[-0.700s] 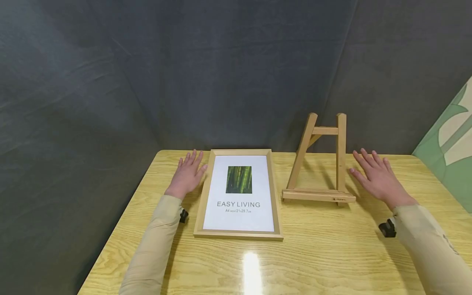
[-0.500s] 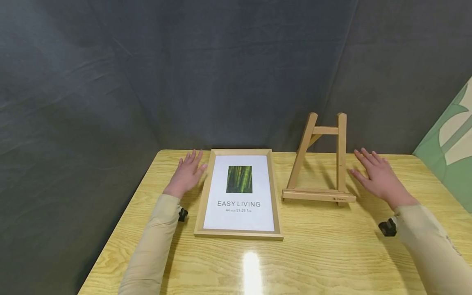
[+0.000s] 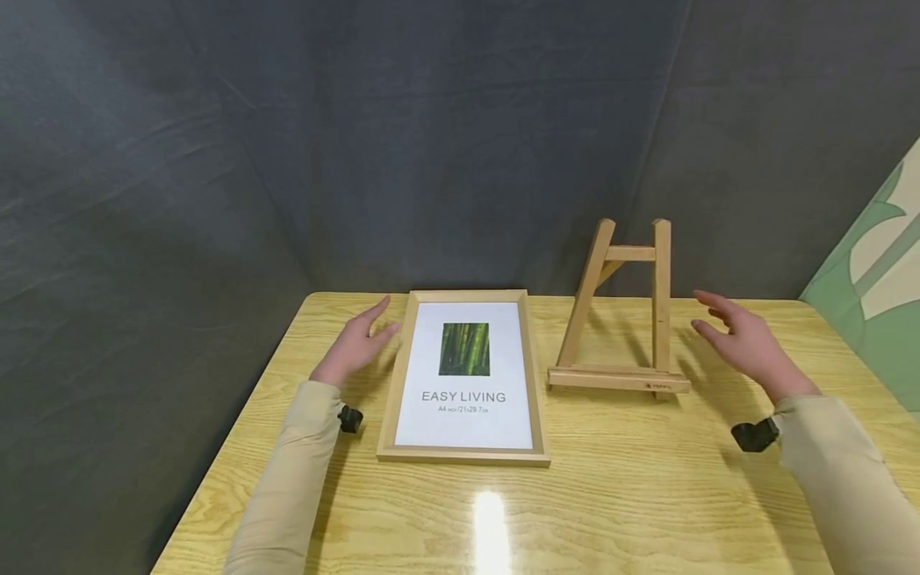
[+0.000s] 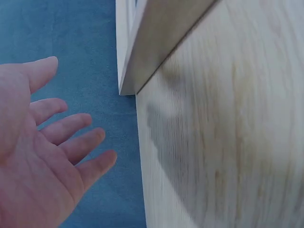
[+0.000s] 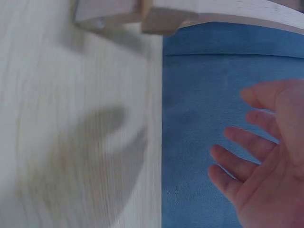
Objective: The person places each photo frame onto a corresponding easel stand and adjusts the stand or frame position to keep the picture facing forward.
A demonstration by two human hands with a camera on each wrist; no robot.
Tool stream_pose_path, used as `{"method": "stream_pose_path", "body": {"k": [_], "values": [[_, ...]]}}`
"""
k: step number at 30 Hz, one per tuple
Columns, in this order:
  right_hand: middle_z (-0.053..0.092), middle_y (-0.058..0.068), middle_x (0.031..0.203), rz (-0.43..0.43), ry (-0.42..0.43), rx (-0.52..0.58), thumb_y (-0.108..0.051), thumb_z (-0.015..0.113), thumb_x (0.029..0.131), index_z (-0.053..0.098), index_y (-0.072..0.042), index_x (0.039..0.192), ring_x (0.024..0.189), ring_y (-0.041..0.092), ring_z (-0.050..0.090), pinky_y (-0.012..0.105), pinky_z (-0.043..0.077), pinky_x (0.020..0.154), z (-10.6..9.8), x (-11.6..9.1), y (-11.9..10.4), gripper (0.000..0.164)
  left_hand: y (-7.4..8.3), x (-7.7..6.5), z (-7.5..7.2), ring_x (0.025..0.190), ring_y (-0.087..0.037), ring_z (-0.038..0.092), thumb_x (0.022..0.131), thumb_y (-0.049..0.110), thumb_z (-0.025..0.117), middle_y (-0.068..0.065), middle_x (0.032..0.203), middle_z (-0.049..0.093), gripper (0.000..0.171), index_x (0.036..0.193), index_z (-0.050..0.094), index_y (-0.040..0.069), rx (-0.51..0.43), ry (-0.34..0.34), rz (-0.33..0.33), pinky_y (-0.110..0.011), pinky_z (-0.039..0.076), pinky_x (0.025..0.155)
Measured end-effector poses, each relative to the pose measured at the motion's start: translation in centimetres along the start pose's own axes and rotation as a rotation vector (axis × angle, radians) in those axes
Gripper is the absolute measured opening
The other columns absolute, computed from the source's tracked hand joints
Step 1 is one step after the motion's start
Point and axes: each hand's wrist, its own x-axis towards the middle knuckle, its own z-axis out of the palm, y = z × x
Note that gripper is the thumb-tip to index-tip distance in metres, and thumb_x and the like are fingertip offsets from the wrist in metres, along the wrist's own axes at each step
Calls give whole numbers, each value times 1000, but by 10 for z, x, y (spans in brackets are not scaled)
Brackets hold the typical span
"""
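A light wooden picture frame (image 3: 394, 399) lies flat on the table, a green bamboo picture and the words "EASY LIVING" on its white sheet. Just left of it is my left hand (image 3: 352, 345), held above the table with relaxed fingers and nothing in them. In the left wrist view its palm (image 4: 33, 175) shows bare, beside the frame's corner (image 4: 152, 42). A small wooden easel (image 3: 661, 311) stands right of the frame. My right hand (image 3: 751, 343) hovers to the easel's right, fingers loosely bent and holding nothing; the right wrist view shows that empty palm (image 5: 275, 190) below part of the easel (image 5: 166, 16).
The wood-grain table (image 3: 618, 495) carries both things, near its back edge. A dark grey cloth (image 3: 460, 144) hangs behind it. At the far right is a green and cream leaf-patterned panel (image 3: 880, 271). Each wrist wears a small black camera (image 3: 755, 436).
Both hands have turned from palms down with fingers spread to palms facing inward, thumbs nearer the camera. The picture frame and easel stay in place.
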Motion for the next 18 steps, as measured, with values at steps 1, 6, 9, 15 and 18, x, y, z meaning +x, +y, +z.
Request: {"method": "stream_pose_path", "body": {"k": [1, 6, 9, 15, 18], "values": [[34, 37, 139, 12, 0, 27, -24, 46, 102, 29, 4, 147, 119, 58, 35, 70, 32, 90, -1, -1, -1, 55, 0, 0, 0, 140, -29, 24, 101, 32, 49, -11, 155, 25, 62, 152, 22, 10, -16, -1, -3, -46, 24, 112], [36, 34, 140, 83, 7, 144, -25, 42, 103, 27, 3, 148, 120, 54, 39, 59, 41, 89, -5, -5, -8, 55, 0, -2, -1, 138, -32, 29, 100, 32, 53, -11, 154, 27, 63, 151, 26, 8, -101, 11, -28, -45, 26, 111], [39, 30, 140, 114, 13, 191, -28, 41, 104, 27, 1, 148, 119, 35, 48, 30, 48, 87, -7, -8, -10, 55, -1, -3, -2, 136, -34, 32, 98, 31, 55, -11, 154, 28, 64, 151, 28, 7, -157, 27, -52, -45, 29, 110], [42, 18, 134, 127, 3, 368, -28, 38, 104, 26, 4, 147, 105, -7, 48, 9, 45, 82, -10, -14, -13, 54, 2, -5, -3, 133, -37, 37, 98, 28, 58, -17, 150, 33, 64, 150, 28, 6, -275, 44, -79, -47, 36, 105], [40, 17, 135, 140, -9, 398, -32, 37, 104, 25, 5, 147, 107, -6, 47, 9, 44, 84, -10, -16, -17, 58, 5, -7, -4, 130, -37, 41, 98, 26, 56, -18, 148, 36, 62, 150, 29, 6, -305, 47, -84, -48, 38, 103]]}}
